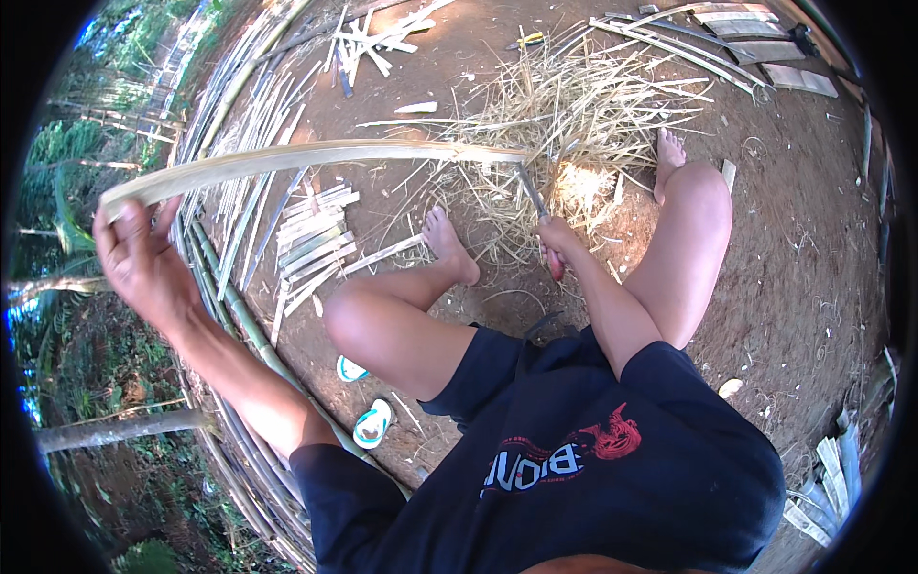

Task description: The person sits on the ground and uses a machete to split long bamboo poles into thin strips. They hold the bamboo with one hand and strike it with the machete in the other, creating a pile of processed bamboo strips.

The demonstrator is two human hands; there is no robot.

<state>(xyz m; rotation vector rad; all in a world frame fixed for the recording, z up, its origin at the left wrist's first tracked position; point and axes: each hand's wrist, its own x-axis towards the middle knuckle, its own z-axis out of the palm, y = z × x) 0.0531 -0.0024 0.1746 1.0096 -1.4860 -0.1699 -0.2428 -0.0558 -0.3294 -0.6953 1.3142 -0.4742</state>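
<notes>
My left hand [145, 256] is raised at the far left, its fingers closed on one end of a long pale bamboo strip [306, 157]. The strip stretches across in front of me to the right, bowed slightly upward. In my right hand [562, 239], between my knees, is a knife [532, 191] with a reddish handle. Its blade points away from me and meets the strip near the right end. Beyond the blade lies a loose heap of bamboo shavings [564, 115], spread between and past my bare feet.
Short split pieces [314, 234] are stacked left of my left foot. Long bamboo poles [253, 335] run along the left edge. Two flip-flops [375, 423] lie near my left thigh. A yellow-handled tool [526, 41] rests beyond the shavings. Wide bamboo slats [755, 51] lie far right.
</notes>
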